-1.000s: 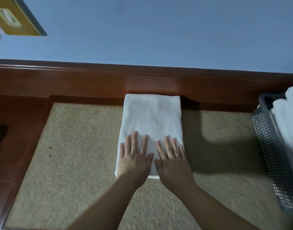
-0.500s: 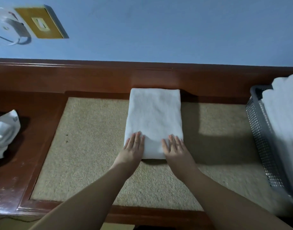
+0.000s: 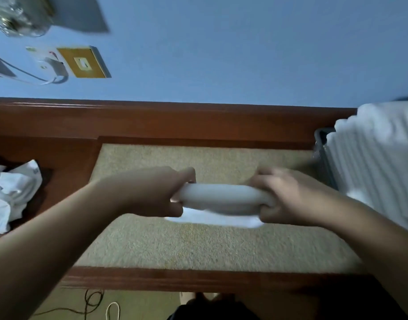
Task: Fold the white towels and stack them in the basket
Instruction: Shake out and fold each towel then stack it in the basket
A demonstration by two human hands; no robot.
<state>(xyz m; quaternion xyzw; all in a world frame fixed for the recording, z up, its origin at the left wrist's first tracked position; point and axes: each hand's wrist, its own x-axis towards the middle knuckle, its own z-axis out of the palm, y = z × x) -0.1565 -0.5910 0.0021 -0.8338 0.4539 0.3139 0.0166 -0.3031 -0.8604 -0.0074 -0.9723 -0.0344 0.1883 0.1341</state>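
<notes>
Head view: both hands (left hand (image 3: 162, 192), right hand (image 3: 284, 197)) grip the folded towel's (image 3: 221, 198) ends; arms outstretched.

I see both forearms reach forward over the table. My left hand (image 3: 166, 192) and right hand (image 3: 288, 197) have fingers curled, each gripping one end of the folded towel (image 3: 221, 198)

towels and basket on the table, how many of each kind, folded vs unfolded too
Folded towel held in both hands: 1, the folded towel, gripped by the left hand and right hand.
Stack of folded towels: 1; its number is unclear.
Unfolded towel pile: 1.
Basket: 1.
Total: 4.
</notes>
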